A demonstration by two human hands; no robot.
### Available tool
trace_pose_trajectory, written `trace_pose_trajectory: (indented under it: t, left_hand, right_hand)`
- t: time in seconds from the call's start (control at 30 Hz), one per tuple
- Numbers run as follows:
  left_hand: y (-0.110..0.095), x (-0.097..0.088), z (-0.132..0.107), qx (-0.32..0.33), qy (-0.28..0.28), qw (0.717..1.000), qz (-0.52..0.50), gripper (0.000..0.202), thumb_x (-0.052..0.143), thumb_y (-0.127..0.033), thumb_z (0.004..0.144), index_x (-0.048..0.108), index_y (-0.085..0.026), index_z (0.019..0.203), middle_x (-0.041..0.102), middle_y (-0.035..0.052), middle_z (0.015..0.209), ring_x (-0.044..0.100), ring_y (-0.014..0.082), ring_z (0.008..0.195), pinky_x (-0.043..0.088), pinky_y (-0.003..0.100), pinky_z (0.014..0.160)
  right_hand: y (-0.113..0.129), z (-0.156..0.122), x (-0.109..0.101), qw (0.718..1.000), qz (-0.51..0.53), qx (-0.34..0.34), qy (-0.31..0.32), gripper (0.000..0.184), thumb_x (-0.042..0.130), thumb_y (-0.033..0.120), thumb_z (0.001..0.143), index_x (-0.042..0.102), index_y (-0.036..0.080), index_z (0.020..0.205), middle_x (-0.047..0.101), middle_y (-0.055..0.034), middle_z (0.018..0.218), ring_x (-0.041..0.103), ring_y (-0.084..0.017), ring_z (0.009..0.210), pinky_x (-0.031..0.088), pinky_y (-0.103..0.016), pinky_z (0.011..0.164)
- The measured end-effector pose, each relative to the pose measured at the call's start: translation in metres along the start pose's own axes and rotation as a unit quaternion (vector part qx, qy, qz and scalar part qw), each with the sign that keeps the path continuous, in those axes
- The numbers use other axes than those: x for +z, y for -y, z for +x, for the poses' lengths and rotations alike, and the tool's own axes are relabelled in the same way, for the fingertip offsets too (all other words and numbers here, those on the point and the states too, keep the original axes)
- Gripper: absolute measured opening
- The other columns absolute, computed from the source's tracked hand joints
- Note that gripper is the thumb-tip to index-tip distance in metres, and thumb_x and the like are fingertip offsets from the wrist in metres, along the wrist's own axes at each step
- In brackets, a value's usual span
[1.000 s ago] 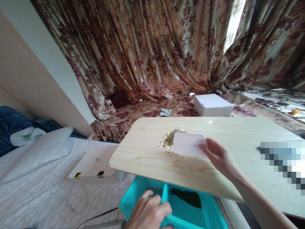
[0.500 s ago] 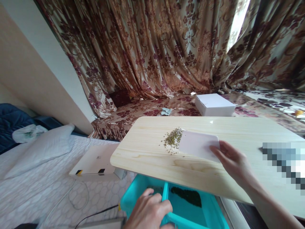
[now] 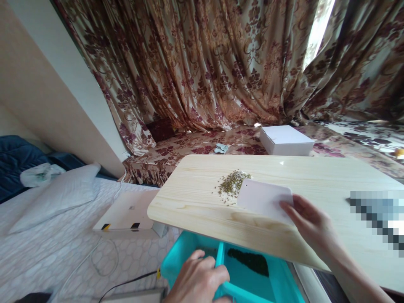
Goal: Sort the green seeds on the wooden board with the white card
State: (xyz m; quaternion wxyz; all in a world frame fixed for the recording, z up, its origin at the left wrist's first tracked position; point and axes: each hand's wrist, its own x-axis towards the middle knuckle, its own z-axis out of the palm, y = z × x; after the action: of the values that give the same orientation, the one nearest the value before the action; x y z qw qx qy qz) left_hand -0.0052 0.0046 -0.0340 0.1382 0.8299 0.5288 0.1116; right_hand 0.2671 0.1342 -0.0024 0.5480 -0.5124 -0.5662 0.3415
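My right hand [image 3: 311,214] grips a flat white plastic scraper [image 3: 263,198] by its right end, thumb on top. The scraper lies low over the wooden tabletop [image 3: 189,206], its left edge at a loose pile of small green-brown grains [image 3: 232,183] with some pale powder. My left hand [image 3: 200,275] is closed over the near side of a teal divided bin [image 3: 176,256] below the table's front edge; some fingertips are hidden. Dark greenish material [image 3: 249,261] lies in the bin's right compartment, and a little shows in the left one.
A white box [image 3: 285,141] and a small folded cloth [image 3: 221,148] sit on the floral-covered ledge behind the table. On the bed at left lie a pale flat box [image 3: 126,210], cables and a pillow [image 3: 63,193]. A pixelated patch [image 3: 378,210] covers something on the table's right.
The scraper and my right hand have shifted slightly toward me, and more of the pile's right side shows. My left hand stays on the bin.
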Motion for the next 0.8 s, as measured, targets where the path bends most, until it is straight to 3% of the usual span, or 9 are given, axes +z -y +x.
trace_pose_trajectory:
  t: [0.27, 0.8]
  left_hand:
    - [0.003, 0.0, -0.001, -0.006, 0.008, 1.0, 0.007, 0.034, 0.079, -0.053, 0.07, 0.066, -0.028, 0.09, 0.06, -0.0029, 0.079, 0.06, 0.0201, 0.08, 0.036, 0.039, 0.098]
    - [-0.011, -0.025, -0.001, -0.038, 0.049, 0.998, 0.002, 0.025, 0.078, -0.043, 0.076, 0.066, -0.025, 0.089, 0.062, -0.0012, 0.084, 0.062, 0.0219, 0.089, 0.038, 0.041, 0.1]
  right_hand:
    - [0.001, 0.011, 0.012, 1.0, 0.009, -0.002, 0.013, 0.02, 0.071, 0.042, 0.068, 0.064, 0.024, 0.076, 0.073, -0.0022, 0.071, 0.068, -0.019, 0.066, 0.054, -0.025, 0.056]
    - [0.008, 0.007, 0.015, 0.999, 0.018, -0.002, 0.046, 0.025, 0.071, 0.047, 0.067, 0.063, 0.024, 0.076, 0.073, -0.0036, 0.073, 0.069, -0.022, 0.07, 0.056, -0.028, 0.06]
